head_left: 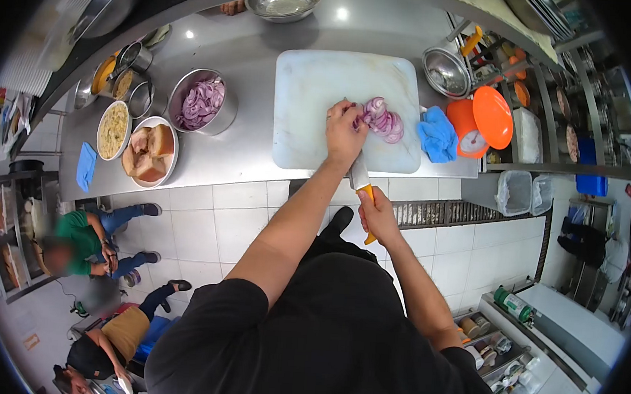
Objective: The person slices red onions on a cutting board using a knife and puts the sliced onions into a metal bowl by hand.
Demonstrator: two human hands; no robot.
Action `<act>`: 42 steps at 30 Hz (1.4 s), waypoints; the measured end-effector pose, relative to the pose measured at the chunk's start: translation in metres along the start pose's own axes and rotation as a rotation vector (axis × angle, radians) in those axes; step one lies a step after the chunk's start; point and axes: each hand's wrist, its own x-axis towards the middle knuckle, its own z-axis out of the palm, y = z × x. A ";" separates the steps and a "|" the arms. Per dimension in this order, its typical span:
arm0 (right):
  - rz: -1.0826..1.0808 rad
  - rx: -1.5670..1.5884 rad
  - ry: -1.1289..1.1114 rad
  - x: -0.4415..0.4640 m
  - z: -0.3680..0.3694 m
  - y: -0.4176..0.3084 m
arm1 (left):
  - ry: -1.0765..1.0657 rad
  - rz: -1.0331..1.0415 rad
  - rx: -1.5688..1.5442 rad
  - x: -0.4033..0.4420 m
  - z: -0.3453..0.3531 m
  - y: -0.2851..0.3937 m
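A white cutting board [310, 99] lies on the steel counter. On it, sliced red onion [384, 120] spreads to the right of my left hand [347, 132], whose fingers are bent down over a piece of onion at the left end of the slices. My right hand [379, 215] is wrapped round the yellow handle of a knife [360, 172]. The blade points up and away from me, over the board's near edge, with its tip beneath or beside my left hand. A steel pot [227, 113] of sliced red onion stands left of the board.
Left on the counter [250, 150] are a bowl of meat chunks [148, 156], a bowl of pale food [113, 130] and a blue cloth [86, 166]. To the right are another blue cloth [437, 135], an orange scale [464, 127] and a steel bowl [446, 73]. Two people sit lower left.
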 end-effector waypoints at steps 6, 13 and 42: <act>-0.003 -0.089 0.043 -0.006 0.009 -0.016 | 0.068 0.001 -0.104 0.010 -0.006 0.003; -0.108 -0.201 0.006 -0.007 0.035 -0.068 | 0.211 0.034 -0.149 0.054 -0.055 0.016; -0.070 -0.424 -0.209 -0.027 0.062 -0.181 | -0.231 -0.306 0.634 0.133 -0.230 -0.182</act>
